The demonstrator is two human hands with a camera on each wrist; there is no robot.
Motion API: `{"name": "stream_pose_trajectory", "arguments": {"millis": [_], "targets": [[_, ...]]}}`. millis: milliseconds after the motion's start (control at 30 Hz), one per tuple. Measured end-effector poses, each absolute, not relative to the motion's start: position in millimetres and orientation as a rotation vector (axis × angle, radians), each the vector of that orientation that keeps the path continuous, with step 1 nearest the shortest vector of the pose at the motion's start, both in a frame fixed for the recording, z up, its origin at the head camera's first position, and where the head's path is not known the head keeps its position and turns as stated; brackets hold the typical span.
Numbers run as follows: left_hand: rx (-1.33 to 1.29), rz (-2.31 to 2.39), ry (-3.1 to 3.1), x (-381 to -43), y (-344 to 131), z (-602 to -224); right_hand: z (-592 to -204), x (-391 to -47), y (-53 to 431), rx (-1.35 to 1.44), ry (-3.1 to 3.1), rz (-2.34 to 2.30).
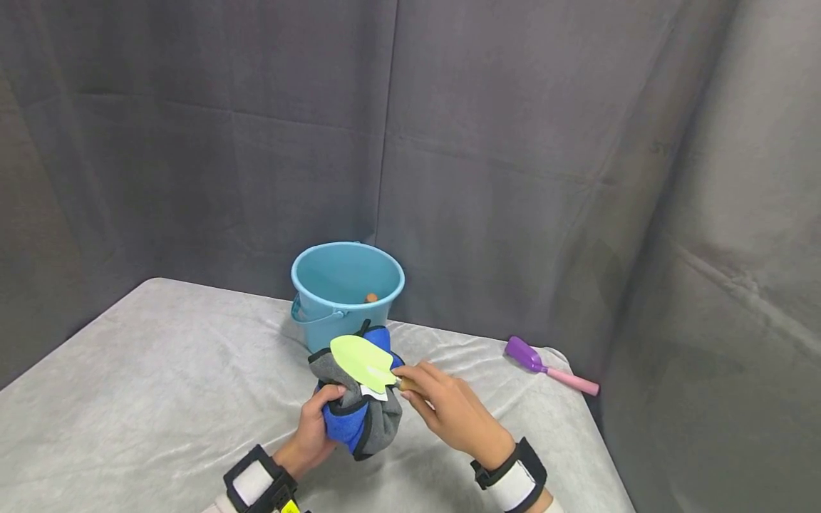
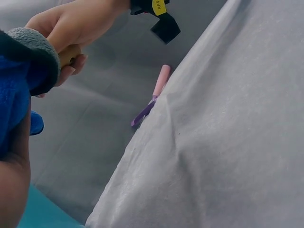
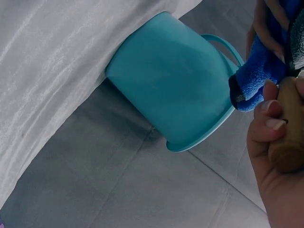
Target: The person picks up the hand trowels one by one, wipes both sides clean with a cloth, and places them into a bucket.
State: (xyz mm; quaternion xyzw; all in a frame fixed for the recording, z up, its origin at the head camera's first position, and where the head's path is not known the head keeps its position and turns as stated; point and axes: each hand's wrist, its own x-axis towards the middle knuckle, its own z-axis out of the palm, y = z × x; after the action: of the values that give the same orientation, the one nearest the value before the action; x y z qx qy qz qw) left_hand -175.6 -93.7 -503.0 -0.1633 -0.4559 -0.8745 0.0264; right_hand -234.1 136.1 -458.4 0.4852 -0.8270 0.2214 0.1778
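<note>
My left hand [image 1: 314, 425] grips a bunched blue and grey cloth [image 1: 347, 426] with black edging, held up over the table in front of the bucket. With my right hand [image 1: 454, 407] I hold a small trowel by its wooden handle [image 3: 287, 137]. The trowel's pale yellow-green blade [image 1: 362, 360] points left and lies over the cloth, with a white patch showing just below it. In the right wrist view the fingers curl around the handle, close beside the cloth [image 3: 266, 66].
Behind the cloth stands a light blue bucket [image 1: 306, 313] with its handle hanging down and a round brown end showing inside. A purple scoop with a pink handle [image 1: 573, 381] lies at the right table edge. Grey curtains [image 1: 269, 142] surround the pale cloth-covered table [image 1: 160, 385].
</note>
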Motion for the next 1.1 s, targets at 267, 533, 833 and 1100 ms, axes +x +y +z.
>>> {"name": "stream_pose_trajectory", "arguments": {"millis": [267, 533, 833, 1100], "targets": [[-0.426, -2.706, -1.417, -175.4, -94.8, -505.2, -460.2, -231.8, 134.1, 1.389, -2.379, 0.643], [-0.418, -2.695, -1.438, -177.7, -99.0, -502.6, -459.0, -230.6, 133.1, 1.4, -2.361, 0.643], [-0.433, -2.648, -1.392, -181.8, -104.5, -500.9, -459.2, -231.1, 134.0, 1.432, -2.326, 0.638], [-0.525, -2.65, -1.321, -186.2, -111.8, -500.2, -459.0, -231.2, 134.2, 1.439, -2.318, 0.641]]}}
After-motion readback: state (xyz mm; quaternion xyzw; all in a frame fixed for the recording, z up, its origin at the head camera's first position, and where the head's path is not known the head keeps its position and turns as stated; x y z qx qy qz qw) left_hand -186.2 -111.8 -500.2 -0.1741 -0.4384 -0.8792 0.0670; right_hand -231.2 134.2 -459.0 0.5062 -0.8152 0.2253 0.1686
